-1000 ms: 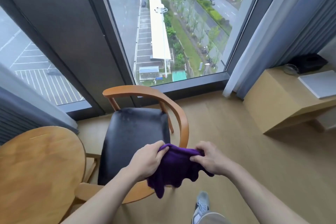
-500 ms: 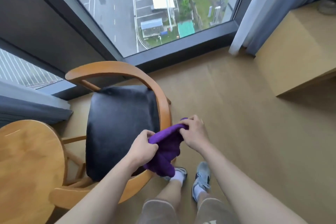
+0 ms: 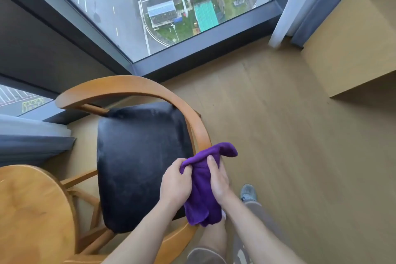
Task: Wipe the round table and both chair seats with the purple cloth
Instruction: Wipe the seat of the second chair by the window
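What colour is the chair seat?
Black, with a faint sheen, on the chair seat; head view.

A high-rise room: corner window [image 3: 132,6] over streets, wooden armchair [image 3: 137,156], round table [image 3: 32,210], curtains [image 3: 300,2].

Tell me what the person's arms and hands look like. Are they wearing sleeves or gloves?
No sleeves and no gloves. Both forearms are bare up to the picture's edge, and the left hand and right hand are bare too. No watch, ring or bracelet shows.
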### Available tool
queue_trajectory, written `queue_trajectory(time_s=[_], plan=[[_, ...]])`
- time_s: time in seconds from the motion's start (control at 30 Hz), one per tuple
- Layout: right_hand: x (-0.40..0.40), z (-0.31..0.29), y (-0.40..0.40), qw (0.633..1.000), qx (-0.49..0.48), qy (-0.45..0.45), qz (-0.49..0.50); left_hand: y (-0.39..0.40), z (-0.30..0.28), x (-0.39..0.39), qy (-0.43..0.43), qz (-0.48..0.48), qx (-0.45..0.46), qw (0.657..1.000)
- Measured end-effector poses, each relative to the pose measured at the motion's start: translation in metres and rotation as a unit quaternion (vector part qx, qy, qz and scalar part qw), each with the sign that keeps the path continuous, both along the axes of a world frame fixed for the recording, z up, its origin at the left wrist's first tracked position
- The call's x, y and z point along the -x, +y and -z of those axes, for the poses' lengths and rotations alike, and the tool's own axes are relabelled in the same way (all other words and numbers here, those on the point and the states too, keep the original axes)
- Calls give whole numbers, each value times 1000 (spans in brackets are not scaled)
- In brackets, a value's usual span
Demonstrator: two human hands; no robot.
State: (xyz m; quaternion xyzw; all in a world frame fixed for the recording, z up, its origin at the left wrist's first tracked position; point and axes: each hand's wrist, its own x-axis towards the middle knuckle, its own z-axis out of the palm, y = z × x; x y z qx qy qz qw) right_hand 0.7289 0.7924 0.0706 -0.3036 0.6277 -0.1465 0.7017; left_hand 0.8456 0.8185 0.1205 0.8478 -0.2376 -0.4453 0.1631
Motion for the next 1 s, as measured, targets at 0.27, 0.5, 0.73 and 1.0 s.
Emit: queue_trajectory(time_s=[0.27, 0.5, 0.73, 1.0], plan=[[-31, 10, -106, 975, 83, 49, -200, -57, 12, -12, 2, -89, 49, 995], [-106, 34, -200, 908, 126, 58, -396, -117, 40, -54, -32, -176, 29, 984], [-211, 45, -242, 844, 212, 112, -480, -156, 66, -140, -106, -297, 42, 948], [-335, 49, -263, 724, 316, 92, -606, -149, 88, -237, -165, -420, 108, 886]])
